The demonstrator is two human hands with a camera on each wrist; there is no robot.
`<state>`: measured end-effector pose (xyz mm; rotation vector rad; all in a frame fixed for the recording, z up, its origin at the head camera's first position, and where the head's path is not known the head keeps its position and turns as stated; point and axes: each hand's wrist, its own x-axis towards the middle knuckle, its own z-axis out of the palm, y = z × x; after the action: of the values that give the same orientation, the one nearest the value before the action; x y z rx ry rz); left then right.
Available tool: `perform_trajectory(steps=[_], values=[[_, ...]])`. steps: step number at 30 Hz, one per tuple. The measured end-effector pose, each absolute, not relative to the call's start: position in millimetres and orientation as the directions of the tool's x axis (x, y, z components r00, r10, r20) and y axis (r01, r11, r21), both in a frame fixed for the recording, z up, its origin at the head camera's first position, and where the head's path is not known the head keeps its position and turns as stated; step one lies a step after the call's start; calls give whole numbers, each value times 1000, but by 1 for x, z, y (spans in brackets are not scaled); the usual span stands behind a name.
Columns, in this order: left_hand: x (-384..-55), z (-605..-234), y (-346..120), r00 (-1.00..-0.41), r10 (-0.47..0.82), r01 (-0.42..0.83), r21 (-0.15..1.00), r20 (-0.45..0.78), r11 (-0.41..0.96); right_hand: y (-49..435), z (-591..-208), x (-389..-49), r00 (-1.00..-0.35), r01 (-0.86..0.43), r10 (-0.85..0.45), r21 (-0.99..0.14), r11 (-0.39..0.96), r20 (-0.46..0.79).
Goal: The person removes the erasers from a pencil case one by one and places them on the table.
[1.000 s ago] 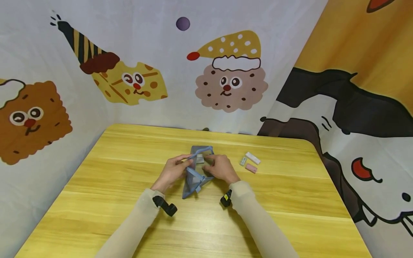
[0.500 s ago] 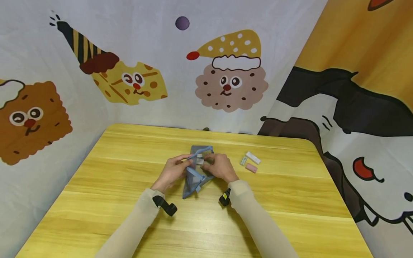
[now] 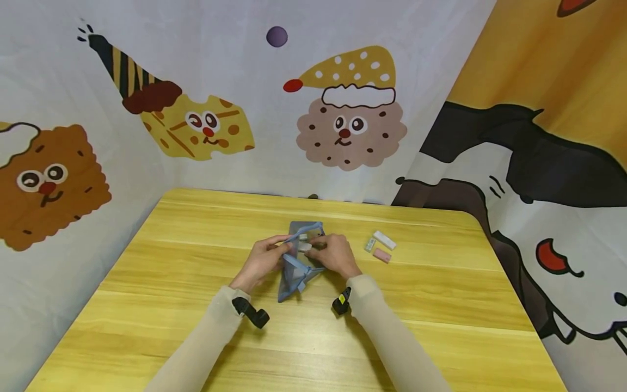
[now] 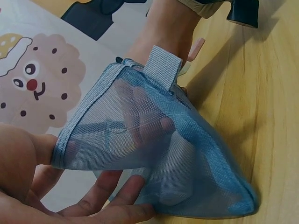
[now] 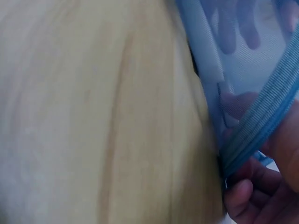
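A blue mesh zip pouch (image 3: 294, 279) stands unzipped on the table between both hands. My left hand (image 3: 264, 260) grips its left side, the thumb at the zip edge and fingers behind the mesh in the left wrist view. My right hand (image 3: 337, 255) reaches into the mouth from the right; its fingers show through the mesh. At its fingertips is a small white block (image 3: 305, 247), pinched inside the pouch. Another small light block (image 3: 303, 237) lies just beyond it. In the right wrist view the zip band (image 5: 261, 107) crosses in front of my right hand's fingers.
To the right of the pouch lie a white block (image 3: 384, 240), a pink block (image 3: 382, 255) and a small green patterned block (image 3: 369, 245). They rest on the wooden table (image 3: 196, 228). A cartoon-printed cloth (image 3: 220, 49) hangs behind the table's far edge.
The nearer white block has shifted slightly toward the front of the pouch and turned, apart from the farther one. My right hand's fingertips moved a little; my left hand has stayed in place.
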<state>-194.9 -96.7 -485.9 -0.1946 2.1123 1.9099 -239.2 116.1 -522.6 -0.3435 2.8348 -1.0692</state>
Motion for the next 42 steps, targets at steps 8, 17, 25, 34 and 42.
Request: perform_trajectory(steps=[8,17,25,34,42], values=[[-194,-485,-95,-945,82,-310,947,-317,89,127,-524,-236,-967,-143,-253,-765,628,-27],[-194,-483,-98,-942,82,-319,943,-326,95,132,-515,-228,-972,-122,-234,-803,584,-23],[-195,-485,-99,-943,82,-316,945,-323,90,138,-509,-222,-976,-135,-218,-802,581,7],[-194,-485,-98,-944,86,-310,945,-319,102,150,-505,-216,-981,-128,-194,-804,581,16],[-194,-484,-99,-944,91,-308,946,-317,105,163,-503,-212,-986,-111,-168,-812,573,17]])
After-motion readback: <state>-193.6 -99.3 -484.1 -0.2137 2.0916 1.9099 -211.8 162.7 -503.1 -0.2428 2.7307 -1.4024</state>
